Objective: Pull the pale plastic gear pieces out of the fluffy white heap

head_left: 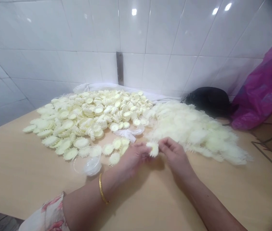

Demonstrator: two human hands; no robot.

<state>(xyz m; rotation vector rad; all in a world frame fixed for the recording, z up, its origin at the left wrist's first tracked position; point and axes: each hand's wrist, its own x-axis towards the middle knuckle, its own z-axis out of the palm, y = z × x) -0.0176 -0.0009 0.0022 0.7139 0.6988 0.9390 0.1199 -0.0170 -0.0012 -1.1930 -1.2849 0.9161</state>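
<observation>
Pinching half-hidden disc [153,149], L hand [133,157], R [175,157]

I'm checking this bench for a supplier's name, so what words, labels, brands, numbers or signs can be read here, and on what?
None can be read: no text shows on the cream toothed discs, the clear plastic tub, the black bag or the magenta plastic bag.

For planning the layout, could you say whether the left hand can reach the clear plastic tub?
Probably yes: the clear plastic tub lies close by the left hand, with only loose toothed discs beside it, though that hand now grips a frilled piece.
</observation>
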